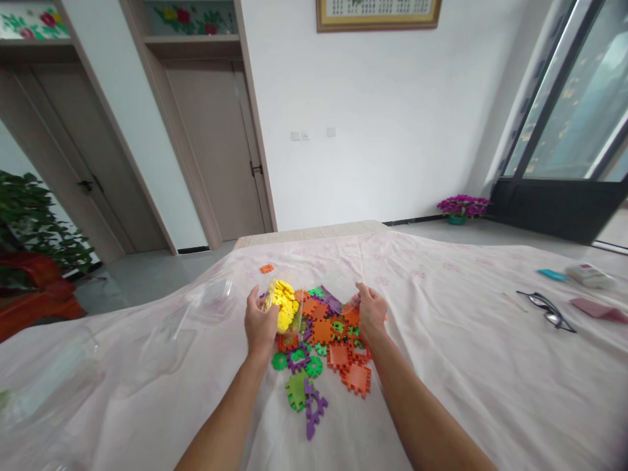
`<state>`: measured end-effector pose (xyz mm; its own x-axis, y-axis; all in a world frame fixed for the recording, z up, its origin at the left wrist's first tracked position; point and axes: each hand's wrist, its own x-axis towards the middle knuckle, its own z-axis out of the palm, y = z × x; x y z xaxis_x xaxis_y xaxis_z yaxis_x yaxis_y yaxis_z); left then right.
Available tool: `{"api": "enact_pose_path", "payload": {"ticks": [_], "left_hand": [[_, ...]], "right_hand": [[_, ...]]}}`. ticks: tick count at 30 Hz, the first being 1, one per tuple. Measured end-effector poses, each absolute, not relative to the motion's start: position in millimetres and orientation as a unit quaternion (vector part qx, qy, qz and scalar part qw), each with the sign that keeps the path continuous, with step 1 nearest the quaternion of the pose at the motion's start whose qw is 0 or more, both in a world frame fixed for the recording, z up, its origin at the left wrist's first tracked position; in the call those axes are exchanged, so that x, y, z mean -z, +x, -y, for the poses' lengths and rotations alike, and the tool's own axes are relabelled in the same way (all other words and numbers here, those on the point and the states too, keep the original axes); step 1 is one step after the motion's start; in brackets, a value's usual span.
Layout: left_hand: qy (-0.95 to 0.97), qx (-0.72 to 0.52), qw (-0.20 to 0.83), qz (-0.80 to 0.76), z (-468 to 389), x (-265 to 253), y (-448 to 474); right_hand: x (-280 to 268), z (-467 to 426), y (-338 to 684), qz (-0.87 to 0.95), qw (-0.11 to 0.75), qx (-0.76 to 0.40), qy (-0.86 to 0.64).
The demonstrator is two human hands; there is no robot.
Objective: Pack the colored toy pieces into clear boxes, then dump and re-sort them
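My left hand (pixel 261 322) is closed around a clear plastic box (pixel 297 322) tilted over the pile. Bright yellow toy pieces (pixel 283 306) are packed inside it. On the right, my right hand (pixel 371 309) pinches the edge of a thin, clear plastic piece (pixel 350 305); its full shape does not show. Beneath and between both hands lies a heap of interlocking plastic building pieces: orange squares (pixel 322 331), green gears (pixel 314 366) and purple frames (pixel 298 358). Nearest me are a light green piece (pixel 296 391) and a purple triangular piece (pixel 314 407).
A pale flowered cloth (pixel 441 392) covers the table. Clear plastic boxes (pixel 216 294) stand at the left. One small orange piece (pixel 266 269) lies beyond my left hand. Glasses (pixel 549 309), a pink cloth (pixel 599 309) and a blue item (pixel 552 275) are far right.
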<state>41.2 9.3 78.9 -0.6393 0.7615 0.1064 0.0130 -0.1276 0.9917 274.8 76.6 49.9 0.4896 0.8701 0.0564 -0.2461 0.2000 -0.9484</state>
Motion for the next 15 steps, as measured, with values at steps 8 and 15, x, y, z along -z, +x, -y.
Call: {"api": "enact_pose_path", "payload": {"ticks": [8, 15], "left_hand": [[0.660, -0.510, -0.039, -0.550, -15, -69, 66], [0.649, -0.431, -0.109, -0.617, -1, -38, 62]], "right_hand": [[-32, -84, 280, 0.302, 0.693, -0.370, -0.540], [-28, -85, 280, 0.318, 0.690, -0.350, -0.547]]}}
